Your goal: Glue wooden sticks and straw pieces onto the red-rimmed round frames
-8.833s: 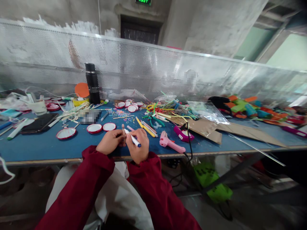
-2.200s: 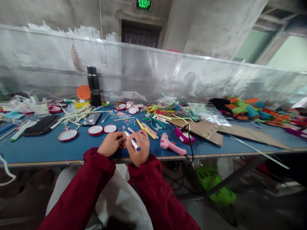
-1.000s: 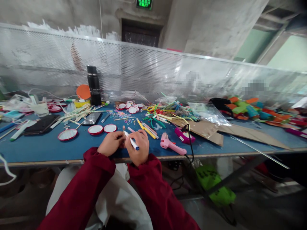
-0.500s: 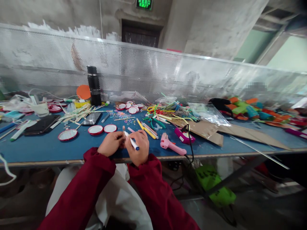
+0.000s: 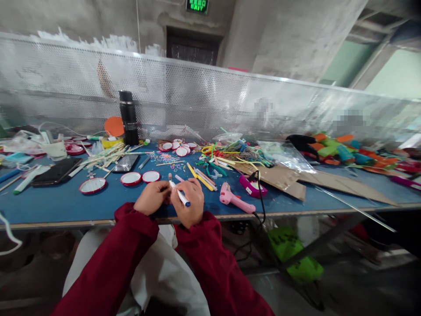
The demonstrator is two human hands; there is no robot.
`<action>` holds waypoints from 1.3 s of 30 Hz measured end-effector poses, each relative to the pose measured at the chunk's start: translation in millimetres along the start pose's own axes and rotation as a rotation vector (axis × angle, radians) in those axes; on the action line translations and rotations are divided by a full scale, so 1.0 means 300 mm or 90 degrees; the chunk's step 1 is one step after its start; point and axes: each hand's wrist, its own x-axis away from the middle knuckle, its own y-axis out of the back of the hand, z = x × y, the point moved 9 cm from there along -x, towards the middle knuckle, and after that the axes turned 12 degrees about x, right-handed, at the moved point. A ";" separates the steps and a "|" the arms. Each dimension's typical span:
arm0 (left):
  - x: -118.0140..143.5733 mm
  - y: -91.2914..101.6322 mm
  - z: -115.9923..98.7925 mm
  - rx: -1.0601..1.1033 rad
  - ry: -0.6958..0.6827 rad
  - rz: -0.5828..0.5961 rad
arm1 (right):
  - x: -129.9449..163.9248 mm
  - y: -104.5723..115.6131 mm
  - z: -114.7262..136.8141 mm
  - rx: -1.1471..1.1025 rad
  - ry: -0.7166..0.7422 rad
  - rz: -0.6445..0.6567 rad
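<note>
My right hand is closed around a white marker with a blue end. The marker slants, its upper end close to the fingers of my left hand. My left hand is closed in a pinch on a small brownish strip that stands up between the two hands; most of it is hidden by the fingers. Both hands meet above the front edge of the blue table. Just beyond them lie a white lid with a red rim and several yellow and pale markers.
To the right lie a pink glue gun, a purple tape-like object and cardboard. Another red-rimmed lid, a dark phone and a black bottle stand or lie left. Colourful craft bits fill the back.
The marker in my right hand has shifted very slightly left, toward the strip. My left hand stays in place, and the table items have not moved.
</note>
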 end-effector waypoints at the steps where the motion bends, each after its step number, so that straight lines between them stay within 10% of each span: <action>1: 0.000 0.000 0.000 0.000 0.000 0.001 | 0.000 0.000 -0.001 0.001 -0.002 0.000; 39: -0.002 -0.006 -0.004 -0.020 -0.011 0.018 | -0.001 0.002 -0.012 -0.001 -0.026 -0.007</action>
